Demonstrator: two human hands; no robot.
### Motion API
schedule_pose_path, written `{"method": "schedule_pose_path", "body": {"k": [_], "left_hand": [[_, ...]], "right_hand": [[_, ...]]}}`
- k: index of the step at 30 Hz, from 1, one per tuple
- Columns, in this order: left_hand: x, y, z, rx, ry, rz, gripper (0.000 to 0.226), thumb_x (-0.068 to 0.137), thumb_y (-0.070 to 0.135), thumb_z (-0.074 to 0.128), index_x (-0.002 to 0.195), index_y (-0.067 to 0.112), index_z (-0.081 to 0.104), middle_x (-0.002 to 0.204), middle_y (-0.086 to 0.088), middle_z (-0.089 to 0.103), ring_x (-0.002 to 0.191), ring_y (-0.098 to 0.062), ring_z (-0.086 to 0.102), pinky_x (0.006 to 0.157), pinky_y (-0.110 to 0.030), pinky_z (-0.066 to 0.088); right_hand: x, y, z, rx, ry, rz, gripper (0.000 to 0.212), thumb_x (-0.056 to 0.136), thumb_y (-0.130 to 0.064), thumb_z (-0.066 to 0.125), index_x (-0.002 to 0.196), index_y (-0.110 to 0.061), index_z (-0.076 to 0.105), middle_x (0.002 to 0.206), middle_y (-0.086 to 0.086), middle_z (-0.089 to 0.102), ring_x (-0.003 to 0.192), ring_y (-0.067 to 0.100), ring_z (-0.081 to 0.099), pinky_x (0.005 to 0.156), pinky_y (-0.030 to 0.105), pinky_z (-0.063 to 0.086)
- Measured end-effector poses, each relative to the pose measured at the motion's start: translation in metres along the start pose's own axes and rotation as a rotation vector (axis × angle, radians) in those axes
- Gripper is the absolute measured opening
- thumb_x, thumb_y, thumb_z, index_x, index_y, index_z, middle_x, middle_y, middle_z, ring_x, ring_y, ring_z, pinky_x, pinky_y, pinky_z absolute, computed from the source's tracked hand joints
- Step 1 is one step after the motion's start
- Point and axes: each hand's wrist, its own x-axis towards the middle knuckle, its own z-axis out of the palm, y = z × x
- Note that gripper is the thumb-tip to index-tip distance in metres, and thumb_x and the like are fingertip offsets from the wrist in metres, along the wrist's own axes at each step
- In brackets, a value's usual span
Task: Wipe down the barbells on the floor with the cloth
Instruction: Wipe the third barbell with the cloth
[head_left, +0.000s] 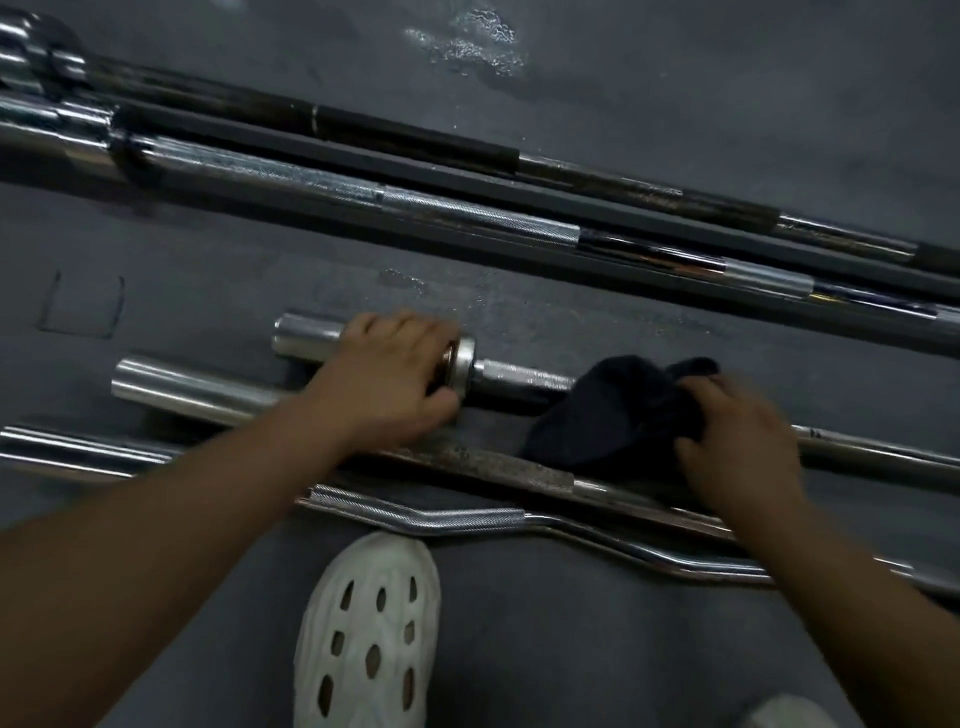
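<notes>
Several barbells lie side by side on the dark floor. My left hand grips the sleeve of a short chrome barbell just left of its collar. My right hand presses a dark cloth around that bar's shaft, hiding the part beneath. Nearer to me lie a rusty straight bar and a chrome curl bar with bends. Two long barbells, one chrome and one black, run diagonally across the far side.
My white perforated shoe stands on the grey floor just below the curl bar. Another shoe tip shows at the bottom right. Wet patches glisten on the floor at the top. Chrome sleeves stick out at the left.
</notes>
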Motion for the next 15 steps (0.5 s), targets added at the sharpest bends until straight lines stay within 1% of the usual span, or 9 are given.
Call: {"method": "schedule_pose_path", "body": {"k": [1,2,3,5,7,8,11,13,15], "left_hand": [[0.012,-0.004,-0.007,-0.027,0.005,-0.005,0.086,0.075,0.062,0.019,0.151,0.022,0.028,0.152,-0.005,0.039,0.139,-0.023,0.033,0.113,-0.043,0.019],[0.021,-0.005,-0.013,-0.056,0.021,-0.015,0.086,0.076,0.061,0.019,0.152,0.021,0.027,0.153,-0.006,0.039,0.139,-0.024,0.033,0.114,-0.043,0.02],[0.023,-0.003,-0.016,-0.081,0.058,-0.029,0.085,0.077,0.06,0.022,0.152,0.02,0.029,0.151,-0.008,0.04,0.138,-0.026,0.035,0.113,-0.043,0.022],[0.011,0.007,-0.007,-0.091,0.151,-0.026,0.079,0.08,0.055,0.033,0.149,0.015,0.034,0.145,-0.01,0.046,0.134,-0.029,0.04,0.113,-0.046,0.027],[-0.006,0.019,0.01,-0.034,0.133,0.026,0.082,0.083,0.053,0.037,0.152,0.01,0.03,0.152,-0.012,0.04,0.143,-0.028,0.033,0.118,-0.049,0.022],[-0.006,0.017,0.016,-0.011,0.112,0.038,0.085,0.083,0.054,0.036,0.154,0.01,0.025,0.157,-0.011,0.034,0.147,-0.027,0.026,0.12,-0.049,0.017],[0.023,0.0,0.004,0.001,0.14,0.038,0.087,0.082,0.055,0.032,0.157,0.015,0.018,0.157,-0.009,0.033,0.146,-0.025,0.025,0.121,-0.045,0.012],[0.038,-0.003,-0.012,-0.075,0.179,0.0,0.082,0.083,0.051,0.037,0.155,0.014,0.023,0.154,-0.01,0.037,0.141,-0.026,0.03,0.118,-0.043,0.016],[0.034,0.006,-0.011,-0.12,0.263,-0.036,0.078,0.082,0.041,0.043,0.152,0.009,0.031,0.151,-0.013,0.04,0.138,-0.028,0.033,0.117,-0.043,0.021]], "right_hand": [[0.006,-0.011,0.002,0.091,0.042,0.098,0.051,0.069,-0.011,0.072,0.119,-0.014,0.066,0.115,0.015,0.065,0.102,0.04,0.061,0.088,0.049,0.052],[0.011,-0.035,0.005,0.186,0.078,0.118,0.047,0.07,-0.015,0.067,0.118,-0.017,0.065,0.114,0.012,0.065,0.104,0.038,0.06,0.09,0.048,0.051],[0.013,-0.064,0.01,0.261,0.09,0.059,0.049,0.069,-0.019,0.062,0.117,-0.02,0.064,0.115,0.009,0.065,0.106,0.034,0.06,0.091,0.048,0.051],[0.009,-0.121,0.025,0.314,0.056,-0.183,0.06,0.064,-0.022,0.062,0.123,-0.021,0.061,0.126,0.006,0.062,0.115,0.03,0.058,0.096,0.047,0.05],[0.002,-0.135,0.036,0.265,0.053,-0.365,0.071,0.063,-0.021,0.07,0.132,-0.018,0.056,0.139,0.009,0.054,0.127,0.03,0.052,0.101,0.045,0.048],[0.004,-0.123,0.035,0.245,0.066,-0.372,0.075,0.062,-0.019,0.073,0.135,-0.017,0.056,0.143,0.009,0.051,0.129,0.031,0.05,0.103,0.043,0.046],[0.021,-0.055,0.029,0.127,0.118,-0.204,0.078,0.058,-0.009,0.075,0.134,-0.02,0.058,0.144,0.008,0.053,0.122,0.033,0.057,0.101,0.043,0.044],[0.029,-0.017,0.019,0.097,0.132,0.033,0.071,0.063,-0.011,0.073,0.132,-0.022,0.058,0.14,0.007,0.055,0.118,0.035,0.058,0.098,0.048,0.047],[0.034,-0.021,0.014,0.169,0.19,0.241,0.059,0.068,-0.012,0.069,0.126,-0.021,0.062,0.132,0.008,0.059,0.117,0.037,0.056,0.096,0.05,0.047]]}}
